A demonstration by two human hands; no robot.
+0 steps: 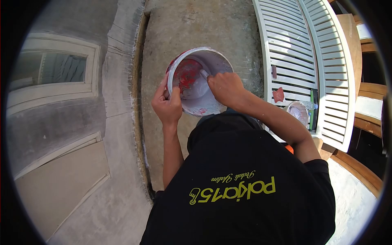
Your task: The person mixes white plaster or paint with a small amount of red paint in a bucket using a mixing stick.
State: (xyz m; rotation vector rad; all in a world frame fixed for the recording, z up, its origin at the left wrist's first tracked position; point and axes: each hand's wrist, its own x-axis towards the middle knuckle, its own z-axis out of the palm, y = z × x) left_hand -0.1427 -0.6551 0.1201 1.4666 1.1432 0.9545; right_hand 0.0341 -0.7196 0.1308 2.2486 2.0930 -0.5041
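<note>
A paint-smeared bucket [221, 62] is tilted in front of my body, its mouth facing me. Red and whitish residue coats its inner bottom and wall. My left hand [168, 107] grips the bucket's left rim, thumb over the edge and fingers around the outside. Over the right part of the mouth, my right hand [226, 87] is closed on a small pale tool [204, 74], whose end points into the bucket. I cannot tell what kind of tool it is, as the fist covers most of it.
White slatted panels [288, 36] lie to the right, holding a red scrap [278, 95], a small brown block [274, 72], a white-smeared container [297, 112] and a clear bottle [310, 105]. A grey wall [73, 118] with a framed window [61, 67] stands left of the concrete floor [204, 24].
</note>
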